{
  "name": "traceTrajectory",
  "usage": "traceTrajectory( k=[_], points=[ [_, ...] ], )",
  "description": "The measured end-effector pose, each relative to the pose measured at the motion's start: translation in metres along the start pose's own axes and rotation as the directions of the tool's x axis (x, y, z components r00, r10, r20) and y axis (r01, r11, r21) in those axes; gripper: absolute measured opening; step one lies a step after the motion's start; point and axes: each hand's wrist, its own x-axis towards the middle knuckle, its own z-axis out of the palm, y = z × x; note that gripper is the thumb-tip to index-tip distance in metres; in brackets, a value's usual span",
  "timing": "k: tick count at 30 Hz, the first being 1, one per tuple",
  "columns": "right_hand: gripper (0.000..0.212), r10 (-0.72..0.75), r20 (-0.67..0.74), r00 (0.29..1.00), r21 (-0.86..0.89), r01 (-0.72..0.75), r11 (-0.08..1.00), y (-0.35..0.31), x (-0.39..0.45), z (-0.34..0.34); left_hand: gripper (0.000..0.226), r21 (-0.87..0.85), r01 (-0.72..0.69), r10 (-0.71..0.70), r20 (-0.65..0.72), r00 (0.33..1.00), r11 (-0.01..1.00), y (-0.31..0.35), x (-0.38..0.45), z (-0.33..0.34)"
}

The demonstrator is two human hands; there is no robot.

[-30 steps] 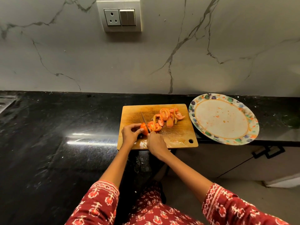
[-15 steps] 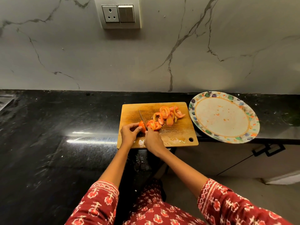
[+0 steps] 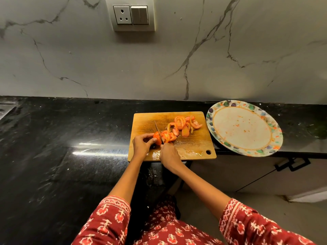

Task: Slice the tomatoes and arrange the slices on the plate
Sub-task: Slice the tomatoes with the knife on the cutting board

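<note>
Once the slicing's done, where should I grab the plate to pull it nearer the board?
Probably the plate by its near-right rim, coming from the front: that edge overhangs the counter, so fingers can slip under it. The left rim sits tight against the cutting board.

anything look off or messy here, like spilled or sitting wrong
Two things. The round floral-rimmed plate juts past the black stone counter edge on its near side. Tomato juice is pooled on the wooden cutting board near its hanging hole. The plate holds only smears, no slices.
</note>
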Motion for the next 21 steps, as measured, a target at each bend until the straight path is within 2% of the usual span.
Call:
traceTrajectory(
  k=[14, 21],
  points=[
    [0.028, -0.004, -0.030, 1.000, 0.036, 0.005, 0.999, 0.006, -0.007, 0.006, 0.022, 0.034, -0.036, 0.035, 0.011, 0.999, 0.999, -0.002, 0.004, 0.002],
    [0.027, 0.043, 0.030, 0.999, 0.026, -0.044, 0.999, -0.006, 0.008, 0.002, 0.024, 0.021, -0.031, 0.031, -0.004, 1.000, 0.999, 0.000, 0.003, 0.003]
  ],
)
